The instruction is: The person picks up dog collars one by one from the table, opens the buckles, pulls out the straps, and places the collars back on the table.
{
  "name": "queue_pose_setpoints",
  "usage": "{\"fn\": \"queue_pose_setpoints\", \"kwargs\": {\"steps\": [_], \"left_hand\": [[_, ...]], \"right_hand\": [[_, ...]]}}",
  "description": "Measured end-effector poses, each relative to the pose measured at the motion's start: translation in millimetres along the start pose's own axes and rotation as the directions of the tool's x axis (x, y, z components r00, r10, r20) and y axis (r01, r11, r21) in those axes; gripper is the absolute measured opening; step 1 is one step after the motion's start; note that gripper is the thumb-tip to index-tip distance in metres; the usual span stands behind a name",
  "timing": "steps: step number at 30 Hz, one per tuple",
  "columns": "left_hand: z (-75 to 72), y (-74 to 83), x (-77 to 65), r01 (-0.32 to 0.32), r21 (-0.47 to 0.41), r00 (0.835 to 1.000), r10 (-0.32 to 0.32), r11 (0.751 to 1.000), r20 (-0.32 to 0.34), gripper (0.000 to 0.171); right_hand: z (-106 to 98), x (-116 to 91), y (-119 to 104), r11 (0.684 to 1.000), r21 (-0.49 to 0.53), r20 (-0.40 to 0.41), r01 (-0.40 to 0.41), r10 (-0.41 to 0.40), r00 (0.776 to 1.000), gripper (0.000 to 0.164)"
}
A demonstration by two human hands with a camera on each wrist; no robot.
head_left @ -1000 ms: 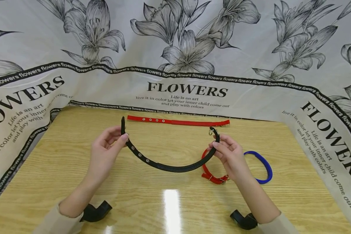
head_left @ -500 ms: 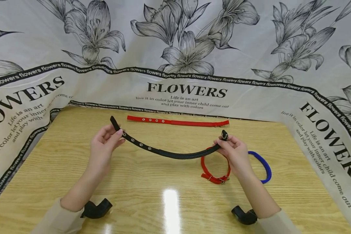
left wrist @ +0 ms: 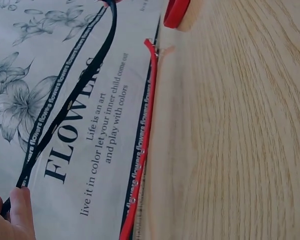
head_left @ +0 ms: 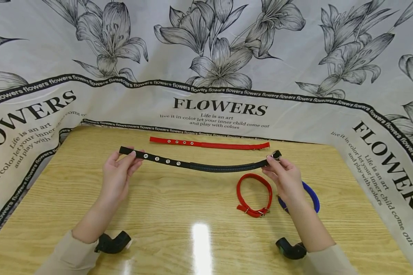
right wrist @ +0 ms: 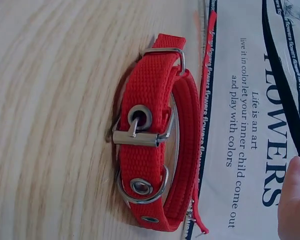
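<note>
A black collar (head_left: 220,168) with metal eyelets stretches between both hands above the table, sagging slightly in the middle. My left hand (head_left: 117,172) pinches its plain eyelet end, thumb on top. The buckle end is pinched by my right hand (head_left: 285,176), and the metal fittings show just past the fingertips. Behind it, a straight red collar (head_left: 223,145) lies along the table's far edge. A buckled red collar (head_left: 239,191) forms a ring below and left of the right hand; its roller buckle (right wrist: 137,138) shows large in the right wrist view. A blue collar (head_left: 313,194) is partly hidden behind the right forearm.
Black angled pieces (head_left: 114,242) sit by each wrist. The wooden table (head_left: 179,206) ends at a white cloth (head_left: 213,110) printed with flowers and lettering, which rises at the back and both sides.
Both hands have moved apart, pulling the black collar from a deep U-shaped droop to nearly straight and raising its middle. The right hand shifted right, uncovering the red ring collar.
</note>
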State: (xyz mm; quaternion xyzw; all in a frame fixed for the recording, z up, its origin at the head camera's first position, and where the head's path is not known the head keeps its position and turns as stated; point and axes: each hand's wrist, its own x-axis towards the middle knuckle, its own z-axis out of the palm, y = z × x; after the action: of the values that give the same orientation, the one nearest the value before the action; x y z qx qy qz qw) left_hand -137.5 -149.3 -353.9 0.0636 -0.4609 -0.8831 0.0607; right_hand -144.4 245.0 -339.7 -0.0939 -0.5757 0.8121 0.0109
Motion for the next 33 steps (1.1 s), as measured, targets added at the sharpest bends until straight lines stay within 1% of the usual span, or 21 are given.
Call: {"fn": "queue_pose_setpoints", "kwargs": {"steps": [3,4,6,7,10,12,14,16,18,19,23,24,25,26,28,30,31,32,33], "left_hand": [[-1.2,-0.6,0.9,0.005,0.032,1.0,-0.005,0.999,0.011,0.011],[-1.6,-0.7,1.3,0.009,0.028,1.0,-0.009,1.0,0.019,0.012],[-2.4,-1.1,2.7,0.013,0.033,0.999,-0.014,0.999,0.03,0.012],[-2.5,-1.4,3.4,0.014,0.047,1.0,-0.015,0.999,0.024,0.01],[-3.2,-1.9,6.3,0.026,0.061,0.999,-0.027,0.998,0.018,0.007],[-3.6,-2.8,9.0,0.036,0.082,0.999,-0.037,0.996,0.013,0.008],[-4.2,-3.5,12.1,0.054,0.094,0.998,-0.056,0.994,0.015,0.008],[-4.8,-4.8,15.9,0.076,0.113,0.997,-0.078,0.991,0.016,0.006],[-5.7,-6.5,20.8,0.099,0.12,0.995,-0.102,0.988,0.02,0.007],[-6.1,-7.5,23.4,0.112,0.118,0.993,-0.115,0.987,0.019,0.009],[-9.7,-12.1,34.4,0.165,0.094,0.986,-0.167,0.982,0.016,0.015],[-10.6,-13.3,37.0,0.177,0.087,0.984,-0.179,0.98,0.016,0.016],[-11.3,-14.4,39.7,0.19,0.079,0.981,-0.192,0.979,0.015,0.016],[-12.0,-15.6,42.4,0.204,0.074,0.978,-0.206,0.976,0.017,0.015],[-12.5,-18.2,47.9,0.233,0.06,0.972,-0.235,0.971,0.017,0.014],[-12.8,-20.9,52.9,0.265,0.053,0.964,-0.266,0.963,0.014,0.014],[-12.7,-22.2,55.1,0.283,0.052,0.959,-0.283,0.958,0.008,0.015],[-12.8,-23.7,57.4,0.299,0.051,0.954,-0.3,0.953,0.0,0.016],[-12.8,-25.1,59.4,0.312,0.05,0.95,-0.312,0.949,-0.012,0.019]], "right_hand": [[-5,3,-2,0.99,0.133,0.022,-0.036,0.033,0.999,0.003],[-6,4,-3,0.984,0.171,0.03,-0.045,0.041,0.999,0.003],[-10,7,-4,0.971,0.233,0.053,-0.061,0.05,0.997,0.004],[-12,8,-5,0.963,0.259,0.064,-0.07,0.055,0.996,0.005],[-18,11,-6,0.95,0.297,0.087,-0.093,0.07,0.994,0.012],[-20,13,-7,0.942,0.314,0.089,-0.12,0.096,0.991,0.015],[-22,16,-8,0.934,0.324,0.076,-0.153,0.135,0.988,0.015],[-25,20,-9,0.921,0.337,0.064,-0.196,0.185,0.981,0.012],[-28,24,-11,0.9,0.361,0.061,-0.243,0.237,0.97,0.008],[-30,26,-12,0.891,0.368,0.063,-0.265,0.26,0.964,0.008],[-36,37,-14,0.867,0.369,0.104,-0.336,0.32,0.942,0.023],[-37,40,-13,0.869,0.356,0.112,-0.344,0.326,0.939,0.027],[-39,43,-13,0.875,0.333,0.124,-0.351,0.328,0.936,0.037],[-40,46,-12,0.879,0.316,0.129,-0.357,0.333,0.934,0.038],[-44,54,-11,0.886,0.284,0.127,-0.366,0.344,0.931,0.038],[-47,61,-10,0.893,0.245,0.116,-0.377,0.359,0.926,0.033],[-48,64,-9,0.896,0.222,0.111,-0.385,0.369,0.923,0.031],[-48,67,-9,0.895,0.207,0.1,-0.394,0.381,0.919,0.022],[-49,70,-8,0.897,0.182,0.094,-0.404,0.393,0.915,0.021]]}}
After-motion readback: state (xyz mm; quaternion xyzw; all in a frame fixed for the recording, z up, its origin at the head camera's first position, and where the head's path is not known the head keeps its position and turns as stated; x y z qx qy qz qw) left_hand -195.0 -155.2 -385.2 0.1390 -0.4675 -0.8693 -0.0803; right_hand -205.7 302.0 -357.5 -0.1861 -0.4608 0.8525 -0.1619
